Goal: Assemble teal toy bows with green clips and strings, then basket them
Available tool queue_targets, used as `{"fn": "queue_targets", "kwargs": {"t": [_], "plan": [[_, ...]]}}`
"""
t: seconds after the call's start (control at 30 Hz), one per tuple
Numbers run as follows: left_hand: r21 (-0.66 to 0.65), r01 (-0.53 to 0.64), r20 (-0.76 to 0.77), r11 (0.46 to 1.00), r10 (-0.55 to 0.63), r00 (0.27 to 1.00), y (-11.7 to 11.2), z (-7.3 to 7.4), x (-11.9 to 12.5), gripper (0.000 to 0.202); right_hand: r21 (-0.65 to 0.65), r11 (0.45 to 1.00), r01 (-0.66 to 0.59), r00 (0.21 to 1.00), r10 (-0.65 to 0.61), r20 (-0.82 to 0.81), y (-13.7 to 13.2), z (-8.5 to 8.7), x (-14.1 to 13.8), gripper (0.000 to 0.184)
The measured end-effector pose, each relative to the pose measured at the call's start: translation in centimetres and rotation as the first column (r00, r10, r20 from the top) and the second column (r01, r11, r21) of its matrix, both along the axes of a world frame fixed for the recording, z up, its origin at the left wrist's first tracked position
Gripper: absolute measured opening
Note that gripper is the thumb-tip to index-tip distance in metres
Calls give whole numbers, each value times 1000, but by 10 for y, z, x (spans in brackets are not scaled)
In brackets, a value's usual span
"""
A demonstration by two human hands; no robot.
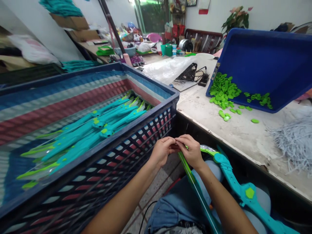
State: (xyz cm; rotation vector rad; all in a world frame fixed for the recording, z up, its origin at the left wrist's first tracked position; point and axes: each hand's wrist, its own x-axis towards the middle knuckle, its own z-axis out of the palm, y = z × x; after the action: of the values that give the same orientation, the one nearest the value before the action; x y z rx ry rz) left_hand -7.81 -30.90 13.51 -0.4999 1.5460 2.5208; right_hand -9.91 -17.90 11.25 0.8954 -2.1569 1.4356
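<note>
My left hand (162, 150) and my right hand (191, 149) meet in front of me, fingers pinched together at the tip of a teal and green toy bow (234, 177) that lies across my lap. A thin green strip (192, 180) of the bow runs down from my fingers. What exactly the fingertips pinch is too small to make out. To my left stands a dark blue plastic crate (136, 126) lined with striped sheeting, holding several finished teal bows (102, 130).
A tilted blue tub (268, 61) on the worktable (234, 130) spills several small green plastic pieces (223, 92). A heap of pale grey strings (294, 139) lies at the right. A small fan (188, 73) and a plastic sheet sit farther back.
</note>
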Motion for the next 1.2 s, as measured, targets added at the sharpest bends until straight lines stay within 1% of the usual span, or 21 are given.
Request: {"fn": "queue_targets", "kwargs": {"t": [0.1,0.2,0.23,0.27,0.33,0.43,0.57,0.67,0.73,0.77,0.83,0.93,1.03,1.13,1.2], "plan": [[-70,-10,-32,997,7,999,2,-1,2,19,77,997,-31,999,32,-14,6,2,-3,16],[-177,4,-66,984,-15,998,3,0,4,20,222,974,31,996,-12,-89,8,4,-2,18],[-200,16,-71,980,-30,997,2,1,5,20,244,968,59,993,-34,-109,9,4,-1,19],[-212,38,-73,976,-54,996,2,1,5,19,236,968,81,992,-56,-113,9,4,0,19],[-223,116,-67,968,-134,989,-1,3,5,19,143,984,104,993,-95,-64,8,3,4,18],[-241,227,-61,944,-248,967,-5,4,4,20,-52,993,108,990,-103,93,7,-3,10,15],[-295,249,-72,923,-281,957,-9,2,4,20,-214,968,133,958,-70,279,3,-16,17,11],[-312,296,-105,903,-343,934,-10,1,3,21,-315,936,160,916,-22,400,1,-23,19,9],[-332,316,-127,889,-374,919,-12,-1,3,20,-336,929,152,912,-1,410,2,-25,18,8],[-352,313,-134,882,-378,916,-12,-2,2,20,-321,937,140,923,-5,385,3,-25,17,8],[-408,292,-144,865,-376,915,-13,-5,2,20,-249,963,101,957,-26,288,6,-23,15,10],[-505,264,-143,822,-382,913,-10,-8,1,24,-146,986,76,987,-54,153,11,-20,14,13],[-606,172,-170,777,-338,926,-5,-10,1,26,-119,983,138,986,-125,110,13,-24,15,14],[-722,85,-199,687,-323,925,-3,-9,1,26,-97,972,213,974,-204,95,12,-31,18,14],[-777,88,-199,623,-376,905,-5,-7,1,25,-79,967,240,967,-232,101,13,-33,19,15]]}}
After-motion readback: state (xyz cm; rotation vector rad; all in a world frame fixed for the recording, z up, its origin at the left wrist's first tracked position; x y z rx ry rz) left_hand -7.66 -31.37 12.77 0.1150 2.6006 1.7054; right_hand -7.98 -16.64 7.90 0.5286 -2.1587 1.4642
